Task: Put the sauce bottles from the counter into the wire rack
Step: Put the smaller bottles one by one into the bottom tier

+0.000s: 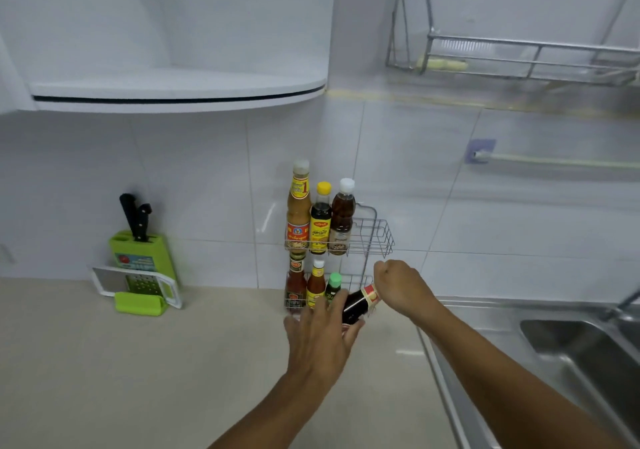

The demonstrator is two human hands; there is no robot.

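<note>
Against the far tiled wall, the wire rack [375, 232] stood on the surface [104, 362], three bottles in its upper tier and three in the lower. Both hands carried a dark sauce bottle [356, 304], tilted with its neck to the right, just in front of the lower tier's empty right end. The right hand [398, 287] had its grip closed around the neck; the left hand [320, 336] cupped the base with fingers spread. The placing step looked to be under way; next, the bottle probably needed righting and lowering behind the rail beside the green-capped bottle [333, 287].
</note>
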